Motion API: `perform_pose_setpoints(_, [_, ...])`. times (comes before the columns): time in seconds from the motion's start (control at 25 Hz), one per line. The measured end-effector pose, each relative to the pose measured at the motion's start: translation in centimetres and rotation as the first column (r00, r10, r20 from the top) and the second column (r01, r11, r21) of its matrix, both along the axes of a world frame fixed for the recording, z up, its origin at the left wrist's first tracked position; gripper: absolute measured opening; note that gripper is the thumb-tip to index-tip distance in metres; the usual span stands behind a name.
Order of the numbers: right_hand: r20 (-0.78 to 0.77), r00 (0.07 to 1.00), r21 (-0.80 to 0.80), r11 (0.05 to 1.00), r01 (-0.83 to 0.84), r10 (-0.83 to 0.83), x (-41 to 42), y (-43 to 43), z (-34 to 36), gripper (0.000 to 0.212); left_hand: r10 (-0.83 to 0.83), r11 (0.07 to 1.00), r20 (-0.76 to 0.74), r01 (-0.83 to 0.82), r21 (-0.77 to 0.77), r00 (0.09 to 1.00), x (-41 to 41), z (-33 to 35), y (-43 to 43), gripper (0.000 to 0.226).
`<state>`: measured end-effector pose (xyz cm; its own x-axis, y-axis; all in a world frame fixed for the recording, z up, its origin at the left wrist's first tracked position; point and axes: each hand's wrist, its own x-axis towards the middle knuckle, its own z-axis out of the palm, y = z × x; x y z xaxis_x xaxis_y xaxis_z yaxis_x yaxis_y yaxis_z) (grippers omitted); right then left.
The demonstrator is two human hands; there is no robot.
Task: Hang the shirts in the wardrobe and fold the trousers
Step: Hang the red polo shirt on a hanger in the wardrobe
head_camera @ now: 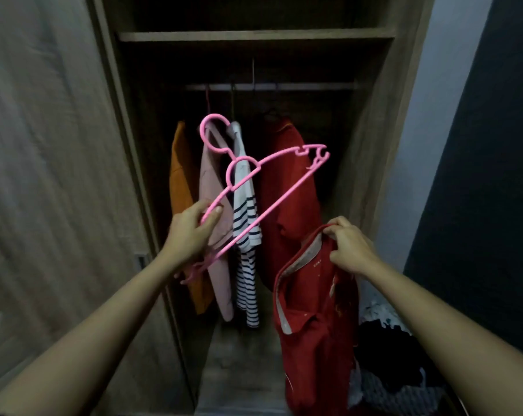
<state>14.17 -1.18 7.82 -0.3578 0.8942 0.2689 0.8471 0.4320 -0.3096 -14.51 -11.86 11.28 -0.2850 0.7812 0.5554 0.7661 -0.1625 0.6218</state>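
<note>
Facing the wardrobe point(374, 145), our left hand point(191, 232) grips a pink hanger point(272, 205), fingers curled round it; our right hand point(351, 249) pinches a red shirt point(314, 325) at its collar.

The hanger point(272, 202) looked like smooth pink plastic with a slight sheen. The red shirt point(314, 325) was matt cloth. The wardrobe point(254, 36) showed matt, grained wood; its rail point(299, 86) looked metallic.

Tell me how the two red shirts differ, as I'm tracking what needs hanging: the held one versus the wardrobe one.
The held red shirt dangles from the right hand, on no hanger; the hung red shirt hangs from the rail. The held one shows pale collar lining; the hung one looks plain. Both are red.
</note>
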Motion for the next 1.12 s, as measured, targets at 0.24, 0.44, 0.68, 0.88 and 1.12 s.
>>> perform_pose_setpoints(0.24, [-0.085,0.996,-0.058,0.998,-0.037,0.032,-1.0,-0.2,1.4,0.058,-0.13,0.99,-0.215,0.116,-0.076,0.968,-8.2,-0.5,-6.8,0.02])
perform_pose_setpoints(0.44, [-0.09,0.989,-0.071,0.99,-0.121,0.115,-5.7,-2.0,2.5,0.056,-0.188,0.981,-0.243,0.171,-0.088,0.952,-11.3,-2.0,-9.1,0.034])
perform_pose_setpoints(0.68, [-0.031,0.954,0.097,0.951,-0.295,0.299,-16.1,-9.1,4.4,0.056,-0.292,0.955,-0.131,0.297,0.017,0.947,-8.7,-6.8,-7.7,0.05])
perform_pose_setpoints(0.88, [0.272,0.93,0.552,0.752,-0.361,0.247,-16.8,-10.5,6.0,0.045,-0.225,0.922,-0.078,0.238,0.305,0.971,-10.0,-7.1,-8.8,0.023])
perform_pose_setpoints(1.12, [0.212,0.968,0.713,0.657,-0.246,0.131,-19.2,-11.1,6.1,0.049,0.331,0.855,-0.143,-0.232,0.464,0.933,-8.8,-8.5,-10.8,0.029])
